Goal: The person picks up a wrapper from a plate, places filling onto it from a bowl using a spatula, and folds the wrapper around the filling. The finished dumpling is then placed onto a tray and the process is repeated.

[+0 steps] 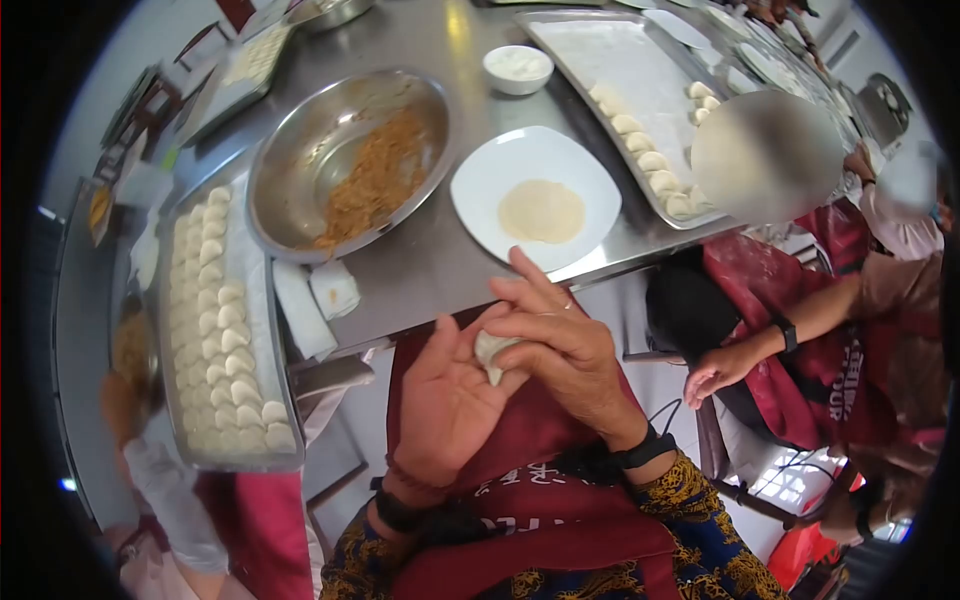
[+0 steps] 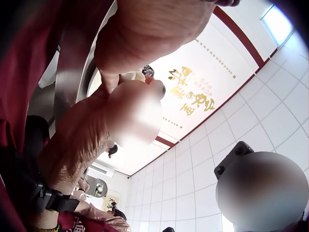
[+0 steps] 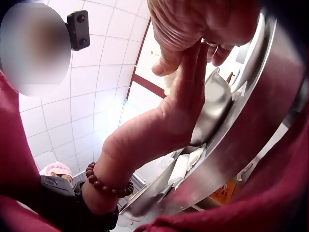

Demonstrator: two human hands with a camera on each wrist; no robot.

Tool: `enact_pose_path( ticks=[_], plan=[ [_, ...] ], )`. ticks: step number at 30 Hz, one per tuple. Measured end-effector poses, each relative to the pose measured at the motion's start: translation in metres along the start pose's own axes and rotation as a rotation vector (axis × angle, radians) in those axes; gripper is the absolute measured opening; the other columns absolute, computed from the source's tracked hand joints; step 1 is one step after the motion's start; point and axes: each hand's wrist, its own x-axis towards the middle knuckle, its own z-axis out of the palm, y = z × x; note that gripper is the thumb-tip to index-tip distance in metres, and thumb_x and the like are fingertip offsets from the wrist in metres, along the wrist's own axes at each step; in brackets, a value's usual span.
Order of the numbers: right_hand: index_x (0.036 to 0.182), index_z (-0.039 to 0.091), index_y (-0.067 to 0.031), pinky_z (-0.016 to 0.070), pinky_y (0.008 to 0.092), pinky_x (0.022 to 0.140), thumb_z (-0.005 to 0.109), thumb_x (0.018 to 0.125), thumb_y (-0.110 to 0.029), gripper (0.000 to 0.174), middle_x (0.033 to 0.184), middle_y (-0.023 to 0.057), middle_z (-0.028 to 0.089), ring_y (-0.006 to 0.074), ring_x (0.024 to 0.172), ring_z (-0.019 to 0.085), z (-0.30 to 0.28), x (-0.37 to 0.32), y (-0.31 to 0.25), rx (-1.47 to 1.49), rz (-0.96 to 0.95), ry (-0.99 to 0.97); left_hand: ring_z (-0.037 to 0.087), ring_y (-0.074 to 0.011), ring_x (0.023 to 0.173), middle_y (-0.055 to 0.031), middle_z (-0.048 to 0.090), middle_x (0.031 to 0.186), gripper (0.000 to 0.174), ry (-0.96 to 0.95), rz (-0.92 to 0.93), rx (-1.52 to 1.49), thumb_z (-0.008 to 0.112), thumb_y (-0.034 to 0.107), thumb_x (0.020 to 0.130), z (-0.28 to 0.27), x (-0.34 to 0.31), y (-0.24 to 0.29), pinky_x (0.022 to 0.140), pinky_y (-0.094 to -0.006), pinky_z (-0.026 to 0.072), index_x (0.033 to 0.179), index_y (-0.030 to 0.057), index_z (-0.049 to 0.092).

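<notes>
A white dumpling (image 1: 492, 355) lies on the fingers of my left hand (image 1: 445, 405), which is palm up with its thumb standing apart. From the right, my right hand (image 1: 570, 370) pinches the dumpling between thumb and index finger. In the right wrist view the left hand's (image 3: 181, 104) fingers extend upward under the right hand (image 3: 203, 24). Just beyond the hands, a round flat dough wrapper (image 1: 541, 211) sits on a white square plate (image 1: 480, 190). A large steel bowl (image 1: 280, 165) holds orange-brown filling (image 1: 380, 180).
On the left is a tray (image 1: 290, 470) with rows of dumplings (image 1: 215, 330). Another tray (image 1: 590, 45) with several dumplings stands at the right. A small white bowl (image 1: 518, 70) is behind the plate. Folded cloths (image 1: 305, 305) lie by the table edge. Another person's hand (image 1: 720, 372) is at right.
</notes>
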Motion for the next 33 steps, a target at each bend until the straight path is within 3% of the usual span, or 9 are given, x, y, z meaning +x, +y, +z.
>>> enact_pose_path(
  ticks=[2,3,5,9,11,14,24,27,33],
  plan=[
    [0.100,0.078,-0.0059,0.0417,0.0431,0.111,0.068,0.087,-0.003,0.017,0.129,0.0160,0.068,0.0332,0.144,0.043,-0.001,0.001,0.002,-0.119,-0.086,0.026,0.050,-0.0256,0.134,-0.0157,0.051,0.145,0.058,0.176,-0.006,0.055,0.033,0.040,0.111,0.007,0.001,-0.005,0.118,-0.0451,0.0344,0.144,-0.0069,0.042],
    [0.100,0.078,-0.0059,0.0417,0.0431,0.111,0.068,0.087,-0.003,0.017,0.129,0.0160,0.068,0.0332,0.144,0.043,-0.002,0.001,0.002,-0.115,-0.084,0.021,0.050,-0.0256,0.134,-0.0157,0.051,0.145,0.058,0.180,0.000,0.054,0.033,0.040,0.111,0.003,0.001,-0.005,0.118,-0.0451,0.0344,0.144,-0.0069,0.042],
    [0.098,0.079,-0.0062,0.0384,0.0442,0.111,0.068,0.087,-0.002,0.016,0.126,0.0161,0.069,0.0334,0.144,0.043,-0.004,0.000,0.003,-0.160,-0.102,0.012,0.049,-0.0245,0.134,-0.0158,0.052,0.144,0.055,-0.036,0.004,-0.084,0.034,0.038,0.111,-0.009,0.001,-0.007,0.119,-0.0437,0.0346,0.143,-0.0066,0.042],
    [0.097,0.078,-0.0052,0.0360,0.0435,0.113,0.069,0.085,-0.001,0.015,0.127,0.0165,0.069,0.0333,0.144,0.044,-0.002,0.001,-0.002,-0.175,-0.088,0.016,0.050,-0.0243,0.133,-0.0162,0.053,0.142,0.052,0.079,0.016,-0.031,0.036,0.036,0.111,-0.006,0.000,-0.007,0.118,-0.0428,0.0359,0.140,-0.0060,0.045],
    [0.096,0.078,-0.0042,0.0363,0.0427,0.113,0.071,0.083,0.000,0.015,0.127,0.0168,0.069,0.0334,0.143,0.045,0.004,0.002,-0.007,-0.098,-0.034,0.154,0.051,-0.0252,0.132,-0.0172,0.054,0.141,0.051,0.071,0.040,-0.077,0.036,0.036,0.110,-0.007,-0.001,-0.006,0.118,-0.0431,0.0367,0.138,-0.0054,0.049],
    [0.096,0.077,-0.0033,0.0361,0.0427,0.113,0.073,0.082,0.000,0.015,0.128,0.0170,0.069,0.0336,0.143,0.045,0.006,-0.001,-0.004,0.032,-0.002,0.209,0.052,-0.0263,0.131,-0.0176,0.056,0.139,0.050,0.146,0.083,-0.058,0.037,0.035,0.110,-0.003,-0.003,-0.007,0.118,-0.0434,0.0374,0.136,-0.0051,0.052],
    [0.100,0.076,-0.0036,0.0369,0.0415,0.113,0.073,0.083,0.000,0.017,0.130,0.0161,0.068,0.0337,0.141,0.047,0.000,-0.003,0.000,-0.087,-0.030,0.122,0.052,-0.0266,0.131,-0.0169,0.057,0.137,0.049,0.255,0.108,-0.022,0.038,0.034,0.110,0.005,-0.001,-0.013,0.118,-0.0440,0.0378,0.136,-0.0053,0.051],
    [0.104,0.075,-0.0037,0.0409,0.0398,0.111,0.078,0.082,-0.003,0.022,0.135,0.0153,0.065,0.0350,0.145,0.041,0.000,0.000,-0.005,-0.097,0.093,0.134,0.052,-0.0261,0.130,-0.0158,0.055,0.138,0.049,0.245,0.102,0.031,0.037,0.034,0.110,-0.001,-0.004,-0.006,0.117,-0.0435,0.0387,0.137,-0.0060,0.049],
    [0.109,0.076,-0.0058,0.0455,0.0369,0.103,0.078,0.081,-0.008,0.028,0.134,0.0129,0.066,0.0293,0.135,0.054,-0.004,-0.002,0.003,-0.321,-0.008,-0.077,0.050,-0.0249,0.131,-0.0168,0.051,0.141,0.054,0.304,0.016,0.181,0.035,0.035,0.111,-0.004,-0.007,0.007,0.112,-0.0415,0.0413,0.143,-0.0079,0.041]
  ],
)
